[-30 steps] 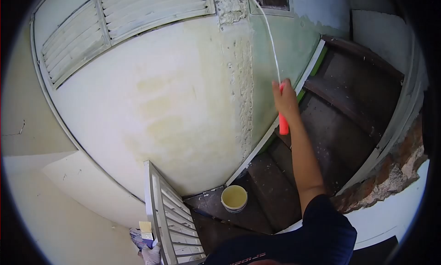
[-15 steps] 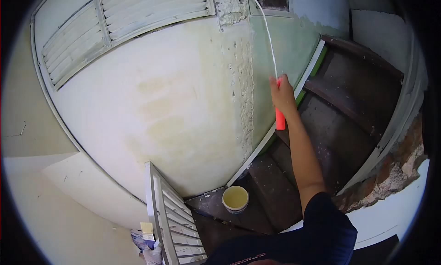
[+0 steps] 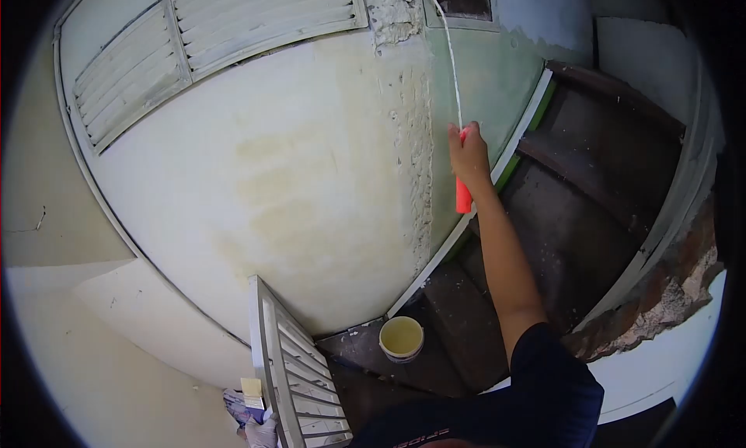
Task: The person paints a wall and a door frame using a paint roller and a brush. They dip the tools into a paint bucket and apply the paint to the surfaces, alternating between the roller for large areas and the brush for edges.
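Note:
My bare right hand is closed around the red-orange handle of a tool, in front of the pale green wall. From the handle a thin white rod runs up to the top edge, where its far end is out of sight. At the bottom left, beside the white railing, my left hand wears a pale glove and grips a paintbrush, bristles upward. A patterned purple and white item shows near it. A bucket of pale yellow liquid stands on the dark landing.
Dark stairs climb to the upper right. The white railing rises at lower left. Behind stands a patchy cream wall with a rough plaster strip and louvred panels. Broken brickwork edges the right side.
My right hand and the red-orange handle have shifted slightly left and up, and the white rod has moved a little with them. The rest of the view has shifted slightly.

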The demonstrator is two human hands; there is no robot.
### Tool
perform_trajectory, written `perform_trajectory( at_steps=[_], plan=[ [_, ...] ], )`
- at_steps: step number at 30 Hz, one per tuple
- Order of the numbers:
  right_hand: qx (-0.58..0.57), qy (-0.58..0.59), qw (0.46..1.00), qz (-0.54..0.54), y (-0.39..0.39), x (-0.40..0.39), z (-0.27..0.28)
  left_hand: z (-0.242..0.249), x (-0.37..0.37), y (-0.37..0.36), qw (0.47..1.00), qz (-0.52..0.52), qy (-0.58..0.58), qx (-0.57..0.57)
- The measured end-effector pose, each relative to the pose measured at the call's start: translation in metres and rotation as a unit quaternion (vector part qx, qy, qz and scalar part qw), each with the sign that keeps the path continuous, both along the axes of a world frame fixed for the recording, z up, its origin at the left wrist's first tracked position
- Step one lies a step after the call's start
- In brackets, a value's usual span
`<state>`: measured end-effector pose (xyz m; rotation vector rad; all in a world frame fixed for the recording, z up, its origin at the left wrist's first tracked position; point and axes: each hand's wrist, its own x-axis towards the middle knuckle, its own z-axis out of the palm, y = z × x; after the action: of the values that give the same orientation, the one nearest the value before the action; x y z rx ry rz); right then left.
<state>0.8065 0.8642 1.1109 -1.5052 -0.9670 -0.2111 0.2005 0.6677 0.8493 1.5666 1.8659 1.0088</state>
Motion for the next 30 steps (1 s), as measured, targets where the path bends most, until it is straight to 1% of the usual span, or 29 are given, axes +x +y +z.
perform_trajectory(
  at_steps=[1, 2, 4, 6, 7, 8, 10, 12, 13, 14, 16, 17, 18, 20, 22, 23, 24, 25, 27, 28, 29, 30],
  plan=[
    [-0.022, -0.014, 1.000, -0.013, -0.001, 0.004, 0.006, 0.012, 0.000, 0.000, 0.996, -0.009, -0.015, -0.082],
    [-0.014, -0.007, 1.000, -0.009, 0.007, 0.013, 0.011, 0.015, 0.004, -0.001, 0.997, -0.006, -0.038, -0.067],
    [0.007, -0.022, 1.000, -0.015, 0.013, 0.026, 0.031, -0.009, -0.008, 0.002, 1.000, -0.024, 0.014, 0.000],
    [0.011, -0.050, 0.998, -0.039, 0.017, 0.043, 0.054, -0.022, -0.012, 0.004, 0.998, 0.022, 0.044, -0.030],
    [0.008, -0.053, 0.998, -0.026, 0.015, 0.048, 0.062, 0.041, 0.022, -0.004, 0.985, 0.052, -0.054, -0.154],
    [-0.023, 0.020, 0.999, 0.023, -0.005, 0.029, 0.078, 0.011, 0.001, 0.000, 0.993, 0.011, -0.017, -0.114],
    [0.002, -0.049, 0.998, -0.029, 0.009, 0.049, 0.061, -0.015, -0.007, 0.001, 0.995, 0.018, -0.086, -0.052],
    [-0.018, 0.019, 0.999, 0.025, -0.011, 0.024, 0.052, -0.020, -0.026, 0.012, 0.980, -0.018, -0.052, -0.193],
    [0.010, -0.035, 0.999, -0.014, 0.004, 0.039, 0.031, -0.027, -0.017, 0.005, 0.998, -0.019, -0.054, -0.020],
    [0.008, -0.035, 0.999, -0.014, 0.004, 0.040, 0.025, -0.023, -0.012, 0.003, 0.998, -0.019, -0.053, -0.021],
    [0.013, -0.031, 0.999, -0.037, 0.005, 0.042, 0.018, -0.012, -0.007, 0.003, 0.985, 0.017, -0.148, -0.090],
    [0.020, -0.038, 0.998, -0.035, 0.002, 0.041, 0.024, -0.035, -0.022, 0.005, 0.996, 0.022, -0.034, -0.077],
    [0.009, -0.033, 0.999, -0.033, 0.002, 0.046, 0.032, -0.035, -0.022, 0.006, 0.996, 0.022, -0.034, -0.076],
    [0.042, -0.084, 0.994, -0.049, 0.015, 0.070, 0.043, -0.034, -0.020, 0.007, 0.992, -0.012, -0.113, -0.048],
    [0.031, -0.046, 0.998, -0.003, 0.002, 0.065, 0.065, -0.034, -0.018, 0.007, 0.980, -0.046, -0.191, -0.020],
    [0.049, -0.022, 0.998, 0.038, -0.004, 0.062, 0.070, -0.051, -0.035, 0.010, 0.999, -0.042, 0.010, -0.027],
    [0.054, -0.028, 0.998, 0.023, -0.007, 0.062, 0.072, -0.052, -0.042, 0.013, 0.976, -0.035, 0.211, -0.033],
    [0.058, -0.017, 0.998, 0.024, -0.013, 0.060, 0.072, -0.055, -0.043, 0.014, 0.977, -0.035, 0.210, -0.031],
    [0.065, -0.015, 0.998, 0.012, -0.022, 0.057, 0.068, 0.006, -0.006, 0.006, 0.983, 0.009, 0.111, -0.149],
    [0.072, -0.022, 0.997, -0.002, -0.024, 0.060, 0.065, 0.021, 0.002, 0.003, 0.976, 0.030, 0.063, -0.207],
    [0.065, -0.030, 0.997, -0.011, -0.022, 0.069, 0.062, -0.015, -0.014, 0.003, 0.989, 0.028, 0.129, -0.073],
    [0.078, -0.072, 0.994, -0.039, -0.009, 0.090, 0.056, -0.075, -0.039, 0.011, 0.989, 0.051, -0.139, -0.006]
  ],
)
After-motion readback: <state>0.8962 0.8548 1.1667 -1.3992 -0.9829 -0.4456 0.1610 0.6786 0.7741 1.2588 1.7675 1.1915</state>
